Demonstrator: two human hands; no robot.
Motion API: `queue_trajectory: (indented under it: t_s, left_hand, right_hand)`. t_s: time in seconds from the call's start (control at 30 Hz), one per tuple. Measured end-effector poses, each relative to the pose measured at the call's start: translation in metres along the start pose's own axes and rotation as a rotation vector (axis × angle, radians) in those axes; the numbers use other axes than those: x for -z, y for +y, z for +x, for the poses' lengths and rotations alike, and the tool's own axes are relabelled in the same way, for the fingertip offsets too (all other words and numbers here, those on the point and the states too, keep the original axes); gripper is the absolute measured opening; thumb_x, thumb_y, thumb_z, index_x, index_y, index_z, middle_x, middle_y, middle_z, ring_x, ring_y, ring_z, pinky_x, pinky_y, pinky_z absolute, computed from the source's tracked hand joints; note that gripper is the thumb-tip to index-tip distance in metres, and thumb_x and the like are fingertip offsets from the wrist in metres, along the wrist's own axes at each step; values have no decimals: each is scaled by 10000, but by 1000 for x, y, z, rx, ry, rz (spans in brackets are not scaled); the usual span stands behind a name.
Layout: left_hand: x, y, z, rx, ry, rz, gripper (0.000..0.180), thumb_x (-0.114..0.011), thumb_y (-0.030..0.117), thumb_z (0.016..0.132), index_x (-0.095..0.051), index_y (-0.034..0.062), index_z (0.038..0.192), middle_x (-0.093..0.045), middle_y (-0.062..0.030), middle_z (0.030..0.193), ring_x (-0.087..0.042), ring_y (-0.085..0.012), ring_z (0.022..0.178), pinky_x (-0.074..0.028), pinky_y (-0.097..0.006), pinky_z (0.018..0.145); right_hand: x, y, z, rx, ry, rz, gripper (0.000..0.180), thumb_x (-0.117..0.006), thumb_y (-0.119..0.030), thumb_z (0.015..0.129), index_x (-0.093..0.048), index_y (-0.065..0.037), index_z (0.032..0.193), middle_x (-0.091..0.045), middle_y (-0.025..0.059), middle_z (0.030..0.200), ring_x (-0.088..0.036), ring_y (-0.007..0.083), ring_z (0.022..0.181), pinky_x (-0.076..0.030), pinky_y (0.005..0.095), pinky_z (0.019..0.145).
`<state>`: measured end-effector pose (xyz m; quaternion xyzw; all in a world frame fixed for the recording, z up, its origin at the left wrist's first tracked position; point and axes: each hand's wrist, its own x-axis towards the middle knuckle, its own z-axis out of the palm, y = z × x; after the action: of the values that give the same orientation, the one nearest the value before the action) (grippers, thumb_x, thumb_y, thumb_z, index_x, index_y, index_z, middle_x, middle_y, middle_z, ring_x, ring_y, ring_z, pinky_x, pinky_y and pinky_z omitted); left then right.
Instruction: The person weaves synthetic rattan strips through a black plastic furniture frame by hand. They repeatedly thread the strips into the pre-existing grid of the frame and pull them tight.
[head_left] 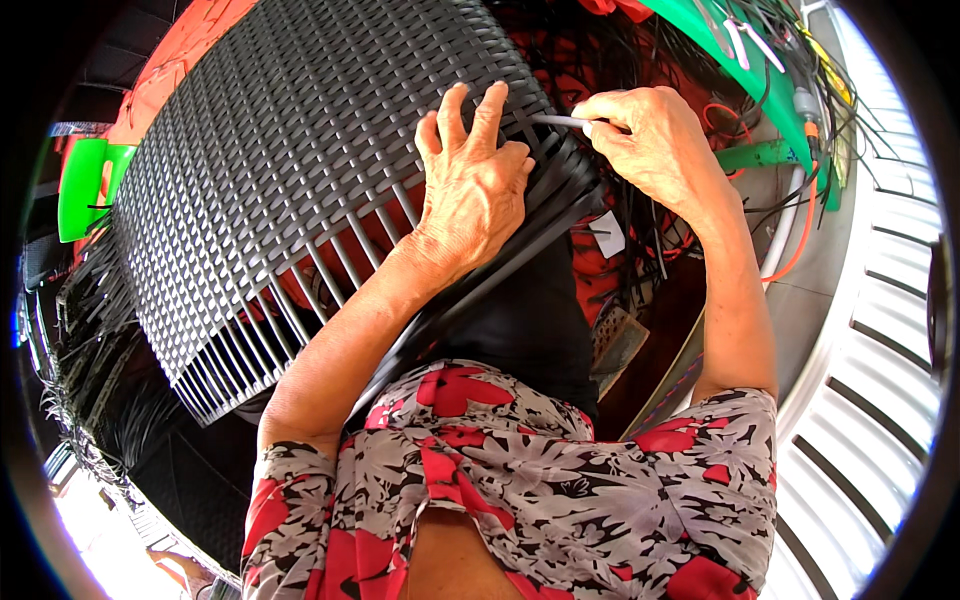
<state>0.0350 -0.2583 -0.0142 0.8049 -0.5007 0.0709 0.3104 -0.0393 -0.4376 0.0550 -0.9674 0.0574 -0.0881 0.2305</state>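
A large dark grey woven wicker panel (300, 130) lies slanted across my lap. Its near edge shows bare parallel ribs with gaps between them. Spread fingers of my left hand (470, 185) press on the weave near the panel's right side, holding nothing that I can see. Just past that edge, my right hand (650, 145) pinches a thin grey strip (560, 121) between thumb and forefinger. The strip runs from the panel's right edge to those fingertips. Loose black strips (560, 190) hang from the same edge, below my right hand.
A green plastic piece (80, 190) stands at the panel's left. Red cloth lies under the panel. At the upper right are a green frame (770, 80), tangled black strips and an orange cord (795, 240). A white slatted surface (870, 380) borders the right side.
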Motion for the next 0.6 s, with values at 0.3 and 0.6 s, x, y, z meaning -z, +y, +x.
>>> queue_trajectory:
  t_s: [0.3, 0.6]
  left_hand:
    - [-11, 4, 1, 61, -175, 146, 183, -570, 164, 866, -602, -13, 904, -253, -250, 1441, -214, -502, 1302, -162, -679, 1012]
    - [-25, 5, 8, 295, 141, -47, 104, -710, 135, 728, -712, 52, 790, -499, -86, 1318, -370, -323, 1264, -213, -478, 1067]
  right_hand:
    - [-1, -12, 25, 10, -320, -401, 115, -551, -63, 731, -651, -7, 735, -568, 188, 623, -565, 375, 606, -459, 418, 575]
    - [-14, 24, 33, -110, -387, 152, 91, -603, -121, 758, -670, -61, 742, -617, 106, 604, -626, 289, 604, -487, 384, 585]
